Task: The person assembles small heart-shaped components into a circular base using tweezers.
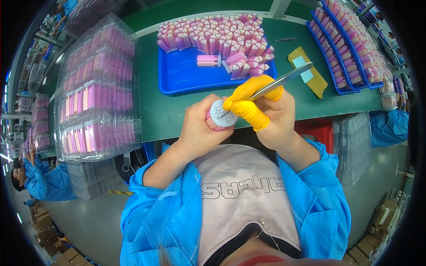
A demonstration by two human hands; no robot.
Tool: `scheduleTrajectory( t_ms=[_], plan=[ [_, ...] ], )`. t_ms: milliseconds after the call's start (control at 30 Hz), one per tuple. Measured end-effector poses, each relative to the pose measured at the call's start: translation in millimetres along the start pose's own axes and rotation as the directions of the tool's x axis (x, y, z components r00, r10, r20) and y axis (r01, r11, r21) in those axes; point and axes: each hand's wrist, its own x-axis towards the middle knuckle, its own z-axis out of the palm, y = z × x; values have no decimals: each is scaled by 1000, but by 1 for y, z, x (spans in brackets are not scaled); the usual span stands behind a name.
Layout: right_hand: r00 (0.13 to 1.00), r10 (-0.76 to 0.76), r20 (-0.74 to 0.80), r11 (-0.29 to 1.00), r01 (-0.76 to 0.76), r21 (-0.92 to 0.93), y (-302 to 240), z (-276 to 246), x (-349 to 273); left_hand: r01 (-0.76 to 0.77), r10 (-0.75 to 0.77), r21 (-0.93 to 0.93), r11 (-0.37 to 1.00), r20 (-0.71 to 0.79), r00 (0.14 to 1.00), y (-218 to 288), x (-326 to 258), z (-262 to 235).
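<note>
My left hand [197, 126] is wrapped round a pink cylindrical piece [220, 114], its pale grey round end turned up and small raised bits showing on that face. Metal tweezers [286, 79] are pinched in my right hand [280, 113], whose thumb and forefinger wear yellow finger cots. The tweezers' tips point down at the grey end; whether they grip anything there is too small to tell. Beyond my hands lies a blue tray [177, 82]. Many pink wedge-shaped pieces [213, 33] stand packed in its far part, and a few lie on their sides [208, 60].
Clear plastic trays of pink pieces [95, 99] are stacked at left. At right are blue trays [341, 53] full of wedge pieces. A yellow-brown sheet with a pale blue slip [308, 73] and a second pair of tweezers [285, 39] lie on the green table [153, 119]. A co-worker [44, 177] is at far left.
</note>
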Motion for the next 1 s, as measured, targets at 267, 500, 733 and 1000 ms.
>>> scheduleTrajectory(
  t_ms=[267,500,733,1000],
  plan=[
    [1000,-29,12,999,28,31,2,-1,1,7,-7,19,1000,18,1000,2,1,-1],
    [1000,-15,-3,996,15,93,5,-1,0,9,-9,13,1000,31,999,0,0,1],
    [999,33,-8,992,-32,122,1,-2,0,45,-41,-43,998,78,996,3,0,2],
    [972,15,235,908,85,-410,-10,-10,7,44,-37,-53,998,131,991,2,2,0]
  ],
)
